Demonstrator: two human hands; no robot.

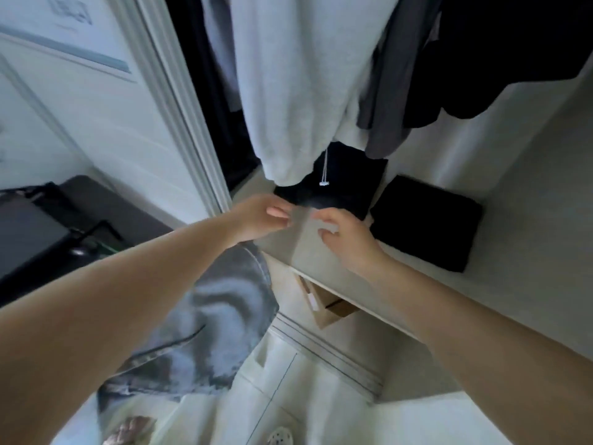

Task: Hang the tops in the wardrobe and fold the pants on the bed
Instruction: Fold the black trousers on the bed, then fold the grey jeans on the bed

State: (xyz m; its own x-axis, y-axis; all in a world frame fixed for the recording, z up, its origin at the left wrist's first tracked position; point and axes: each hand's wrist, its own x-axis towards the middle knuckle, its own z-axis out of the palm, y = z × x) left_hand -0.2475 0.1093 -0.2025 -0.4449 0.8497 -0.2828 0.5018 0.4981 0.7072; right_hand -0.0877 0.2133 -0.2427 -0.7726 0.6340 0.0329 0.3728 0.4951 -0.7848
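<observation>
I look down into the open wardrobe. My left hand (pixel 260 216) and my right hand (pixel 346 239) reach side by side over the wardrobe's pale shelf (pixel 308 255), fingertips close together, fingers loosely bent and holding nothing that I can see. A washed grey denim garment (pixel 218 319) hangs below my left forearm; how it is held is hidden. Above the hands hang a white fleecy top (pixel 288 91) with a drawstring, a grey top (pixel 391 91) and a black top (pixel 500 59).
Two folded black piles (pixel 340 187) (pixel 423 223) lie on the shelf behind my hands. The white sliding door frame (pixel 183 117) stands at left, with a black case (pixel 41 232) on the floor beside it. A cardboard box (pixel 333 306) sits under the shelf.
</observation>
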